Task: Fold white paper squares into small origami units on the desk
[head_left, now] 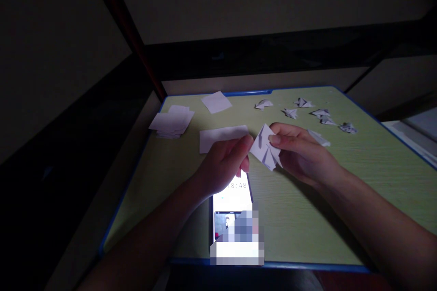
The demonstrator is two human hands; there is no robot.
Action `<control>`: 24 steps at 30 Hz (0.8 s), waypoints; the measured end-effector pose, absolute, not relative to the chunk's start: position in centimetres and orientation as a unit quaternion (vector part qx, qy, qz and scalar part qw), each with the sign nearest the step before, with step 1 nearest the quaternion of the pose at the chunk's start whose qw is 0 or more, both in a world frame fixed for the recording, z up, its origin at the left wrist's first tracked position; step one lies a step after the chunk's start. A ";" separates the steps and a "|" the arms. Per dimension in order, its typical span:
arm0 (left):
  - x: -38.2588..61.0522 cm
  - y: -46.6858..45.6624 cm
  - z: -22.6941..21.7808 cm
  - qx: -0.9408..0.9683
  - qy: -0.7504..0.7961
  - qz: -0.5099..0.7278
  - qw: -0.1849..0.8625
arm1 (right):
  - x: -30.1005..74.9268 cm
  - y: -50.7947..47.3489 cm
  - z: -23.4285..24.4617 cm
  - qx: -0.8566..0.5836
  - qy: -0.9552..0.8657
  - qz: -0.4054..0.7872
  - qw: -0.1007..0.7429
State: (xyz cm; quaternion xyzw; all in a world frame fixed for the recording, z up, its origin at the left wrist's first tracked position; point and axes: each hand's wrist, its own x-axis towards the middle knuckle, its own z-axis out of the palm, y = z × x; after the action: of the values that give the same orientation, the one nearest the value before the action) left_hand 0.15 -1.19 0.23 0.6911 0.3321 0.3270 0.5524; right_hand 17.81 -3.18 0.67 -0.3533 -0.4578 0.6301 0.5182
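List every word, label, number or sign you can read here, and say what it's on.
"8:48" on the phone; the left hand hides what stands further left, and a character just before the 8 is only partly visible.
Lower part of the phone: blocked out by pixelation, so nothing can be read.
Folded paper shapes at the right: dark marks, too small and blurred to read.

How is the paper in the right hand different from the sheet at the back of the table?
The paper has creases and folded flaps, while the sheet looks plain and unfolded. The paper is held up and tilted in the right hand, but the sheet lies on the table. Both look whitish.
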 end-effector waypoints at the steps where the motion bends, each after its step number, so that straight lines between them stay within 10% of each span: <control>1: 0.1 -1.2 0.3 0.691 0.335 0.326 0.551 | 17.8 -3.2 0.7 -0.354 -0.457 0.629 0.520; 24: 0.1 -1.3 0.1 0.693 0.341 0.322 0.548 | 17.8 -3.2 0.7 -0.374 -0.461 0.619 0.515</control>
State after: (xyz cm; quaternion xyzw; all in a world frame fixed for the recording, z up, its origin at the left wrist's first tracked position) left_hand 0.13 -1.30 0.14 0.6925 0.3407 0.3219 0.5484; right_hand 17.76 -3.17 0.75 -0.3735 -0.4611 0.6186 0.5150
